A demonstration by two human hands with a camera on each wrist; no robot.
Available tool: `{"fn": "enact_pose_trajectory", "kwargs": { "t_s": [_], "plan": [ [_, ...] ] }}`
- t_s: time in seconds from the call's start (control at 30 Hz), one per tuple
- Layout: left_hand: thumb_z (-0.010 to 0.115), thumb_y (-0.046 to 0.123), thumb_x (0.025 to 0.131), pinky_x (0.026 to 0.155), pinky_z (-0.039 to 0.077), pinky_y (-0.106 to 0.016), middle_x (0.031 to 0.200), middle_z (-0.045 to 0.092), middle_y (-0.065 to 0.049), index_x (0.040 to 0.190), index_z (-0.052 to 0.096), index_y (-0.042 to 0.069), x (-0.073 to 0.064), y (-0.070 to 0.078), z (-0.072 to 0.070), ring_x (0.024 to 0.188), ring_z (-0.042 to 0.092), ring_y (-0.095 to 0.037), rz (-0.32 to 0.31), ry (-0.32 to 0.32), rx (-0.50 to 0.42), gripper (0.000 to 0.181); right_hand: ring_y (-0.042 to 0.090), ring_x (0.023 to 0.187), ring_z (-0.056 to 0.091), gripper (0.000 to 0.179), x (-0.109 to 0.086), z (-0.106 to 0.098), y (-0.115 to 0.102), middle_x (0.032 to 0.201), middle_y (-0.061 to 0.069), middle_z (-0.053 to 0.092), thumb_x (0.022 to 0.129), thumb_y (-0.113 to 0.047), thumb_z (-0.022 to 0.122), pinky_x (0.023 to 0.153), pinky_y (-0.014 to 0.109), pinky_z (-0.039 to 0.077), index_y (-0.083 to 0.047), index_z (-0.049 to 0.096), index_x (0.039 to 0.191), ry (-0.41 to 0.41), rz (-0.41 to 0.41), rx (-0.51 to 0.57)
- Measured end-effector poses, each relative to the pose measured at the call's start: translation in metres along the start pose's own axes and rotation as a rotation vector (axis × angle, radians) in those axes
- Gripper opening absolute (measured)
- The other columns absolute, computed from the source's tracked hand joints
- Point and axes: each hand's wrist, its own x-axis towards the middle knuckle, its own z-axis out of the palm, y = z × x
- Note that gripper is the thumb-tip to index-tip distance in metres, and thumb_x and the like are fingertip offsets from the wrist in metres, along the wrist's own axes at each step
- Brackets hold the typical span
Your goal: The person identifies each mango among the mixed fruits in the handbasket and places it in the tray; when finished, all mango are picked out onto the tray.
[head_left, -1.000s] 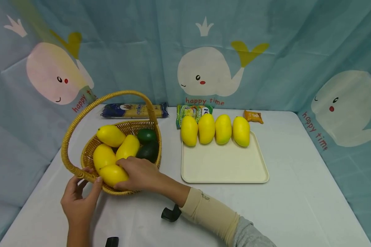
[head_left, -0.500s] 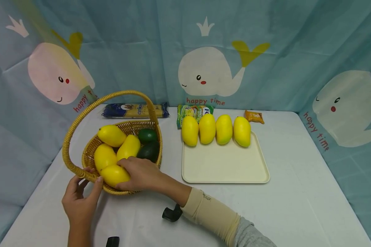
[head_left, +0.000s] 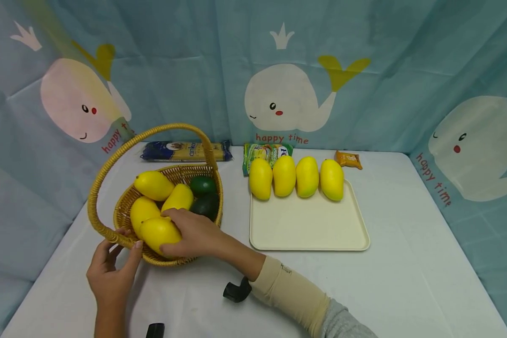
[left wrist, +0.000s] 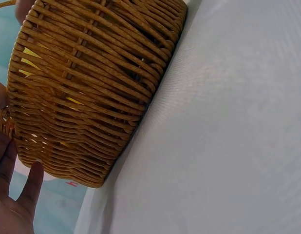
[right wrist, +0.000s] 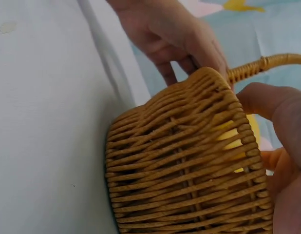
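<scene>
Front mango (head_left: pixel 158 233) gripped by right hand (head_left: pixel 199 234), inside wicker basket (head_left: pixel 166 263) | basket pinched near handle (head_left: pixel 94 199) base by left hand (head_left: pixel 111 278) | presumed lift: basket best kept steady, mango raised straight

One basket (head_left: pixel 181 173) stood left of centre, with four mangoes (head_left: pixel 154 185) and two dark green fruits (head_left: pixel 203 186) in view inside. Four more mangoes lined the one tray (head_left: pixel 308 227) right of centre, making eight. Three packs (head_left: pixel 165 151) spread across the middle band. Two hands (head_left: pixel 111 277) and two black objects (head_left: pixel 236 292) showed in the lower left and lower middle. Above, three whales (head_left: pixel 279 94) and two crowns (head_left: pixel 281 40) could be counted.
</scene>
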Motion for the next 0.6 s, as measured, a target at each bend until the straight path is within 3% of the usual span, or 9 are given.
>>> {"fn": "enact_pose_trajectory", "kwargs": {
  "t_s": [0.13,0.3,0.5,0.6],
  "plan": [
    [0.075,-0.012,0.08,0.099,0.049,-0.022,0.121,0.064,-0.018,0.127,0.062,-0.007,0.0,0.0,0.0,0.114,0.06,-0.018,0.0,-0.009,-0.003,0.049,0.003,0.091,0.05,0.077,-0.002,-0.005,0.005,0.119,-0.007,0.055,0.087,-0.04,0.072,0.068,0.011,0.046,-0.023,0.039,0.154,-0.002,-0.026,0.126],
    [0.075,-0.012,0.08,0.099,0.049,-0.022,0.121,0.064,-0.019,0.127,0.062,-0.008,0.0,0.001,0.0,0.114,0.061,-0.019,-0.002,-0.011,-0.008,0.048,0.004,0.098,0.05,0.075,-0.001,-0.01,0.011,0.121,-0.005,0.054,0.085,-0.033,0.077,0.075,0.011,0.047,-0.022,0.044,0.151,-0.014,-0.036,0.215],
    [0.075,-0.012,0.08,0.098,0.05,-0.021,0.12,0.064,-0.022,0.125,0.062,-0.01,0.001,0.001,0.001,0.113,0.06,-0.017,0.003,0.001,-0.003,0.048,0.002,0.101,0.053,0.066,0.0,-0.013,0.011,0.124,-0.006,0.056,0.083,-0.026,0.079,0.079,0.01,0.047,-0.017,0.046,0.139,-0.034,0.011,0.247],
    [0.075,-0.012,0.08,0.099,0.049,-0.021,0.121,0.064,-0.021,0.126,0.061,-0.009,0.0,0.001,0.0,0.114,0.06,-0.016,0.003,-0.002,0.0,0.048,0.003,0.098,0.052,0.07,0.001,-0.011,0.01,0.123,-0.006,0.055,0.083,-0.025,0.078,0.077,0.011,0.047,-0.02,0.043,0.144,-0.052,-0.017,0.207]
  ]
}}
